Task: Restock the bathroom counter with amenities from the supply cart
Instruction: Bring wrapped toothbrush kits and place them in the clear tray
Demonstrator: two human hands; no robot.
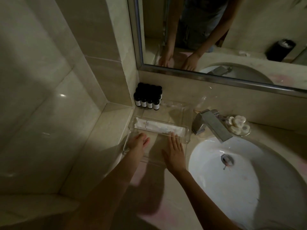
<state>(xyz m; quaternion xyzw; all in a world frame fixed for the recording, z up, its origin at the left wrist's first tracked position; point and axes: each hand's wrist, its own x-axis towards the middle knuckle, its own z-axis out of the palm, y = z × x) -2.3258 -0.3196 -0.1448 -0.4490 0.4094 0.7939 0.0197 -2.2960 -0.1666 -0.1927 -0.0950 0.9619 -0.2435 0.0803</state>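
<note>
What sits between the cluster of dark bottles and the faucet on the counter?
In the head view, only the clear tray lies between the dark bottles and the faucet; that back part of the tray looks bare, with white packets nearer the hands.

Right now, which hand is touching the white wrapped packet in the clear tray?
The right hand: its fingertips reach the white wrapped packet. The left hand rests at the clear acrylic tray's left side, short of it.

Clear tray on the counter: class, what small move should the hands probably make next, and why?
Probably fetch another item: the clear tray holds only one white packet, and both the left hand and right hand rest open on it, holding nothing.
</note>
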